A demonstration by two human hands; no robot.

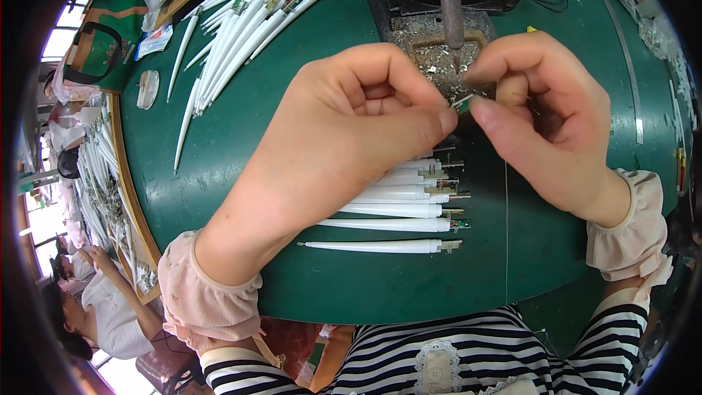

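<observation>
My left hand (344, 121) is closed, thumb and forefinger pinching a small green part with a thin metal pin (461, 102). Most of that part is hidden by the fingertips. Facing it, my right hand (552, 113) has its thumb tip close to the pin, forefinger raised apart and other fingers curled; what they hold is hidden. Above the fingertips a soldering iron (450, 7) points down over a scrap-strewn tray (431, 47). Below my left hand lie several white tapered sticks (380, 246) in a row, small circuit boards at their right ends.
A pile of similar white sticks (238, 40) lies at the far left, beside a small clear oval piece (148, 89). A metal ruler (629, 66) lies on the right. A green bag (106, 36) stands at the left edge; beyond, another person (121, 307) sits near more sticks.
</observation>
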